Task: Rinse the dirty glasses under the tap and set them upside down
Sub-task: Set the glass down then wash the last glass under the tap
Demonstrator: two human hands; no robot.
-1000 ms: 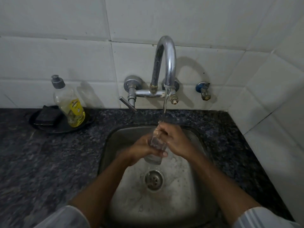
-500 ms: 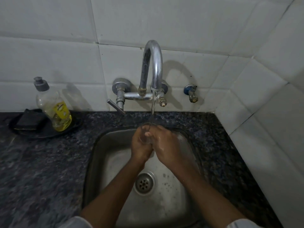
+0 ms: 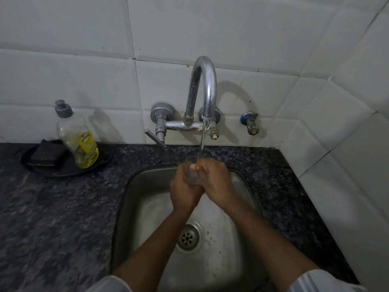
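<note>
A clear drinking glass (image 3: 192, 172) stands upright between both hands over the steel sink (image 3: 134, 199), under the running stream from the chrome tap (image 3: 207, 87). My left hand (image 3: 183, 190) wraps around the glass from the left. My right hand (image 3: 214, 182) grips it from the right, with fingertips at the rim. Water falls into the mouth of the glass. Most of the glass is hidden by my fingers.
A dish-soap bottle (image 3: 79, 138) with yellow liquid stands on a dark tray (image 3: 63, 171) with a black sponge (image 3: 45, 153) at the left on the granite counter (image 3: 52, 218). The tap lever (image 3: 154, 140) juts forward. A small blue valve (image 3: 250, 123) sits on the tiled wall. The drain (image 3: 188, 238) lies below my wrists.
The glass has risen from low in the sink up to the stream, and both hands have closed more tightly around it. The camera view has shifted slightly.
</note>
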